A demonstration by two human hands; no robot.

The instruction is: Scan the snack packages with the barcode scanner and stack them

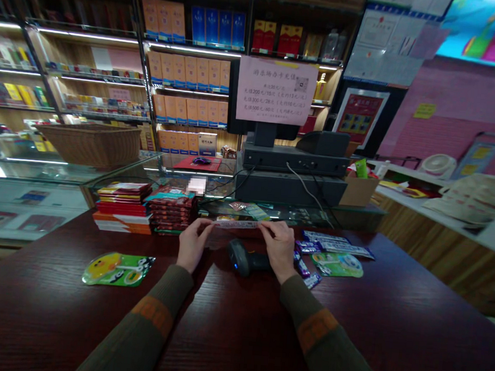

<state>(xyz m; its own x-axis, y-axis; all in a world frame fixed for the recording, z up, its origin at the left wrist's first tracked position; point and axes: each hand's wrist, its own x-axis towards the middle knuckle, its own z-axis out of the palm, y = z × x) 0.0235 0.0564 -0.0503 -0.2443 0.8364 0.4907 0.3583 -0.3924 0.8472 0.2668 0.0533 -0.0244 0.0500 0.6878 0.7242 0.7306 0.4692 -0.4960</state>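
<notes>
A long, narrow, pale packet (236, 225) with small print is stretched level between my two hands above the dark wooden counter. My left hand (193, 243) pinches its left end between thumb and fingers. At the other end, my right hand (278, 246) grips it the same way. Just below the packet lies a black barcode scanner (242, 257) with a small blue light, its handle partly hidden behind my right hand. Purple-and-white slim packets (339, 243) and a green blister pack (338, 264) lie right of that hand. Another green-and-yellow blister pack (118, 269) lies at the left.
Stacked red-and-orange packs (123, 207) and brown packets (172, 211) stand beyond my left hand. Behind the counter are a cash register (291, 172), its screen bearing a pink notice (276, 90), and a wicker basket (94, 142). Boxes line the back shelves.
</notes>
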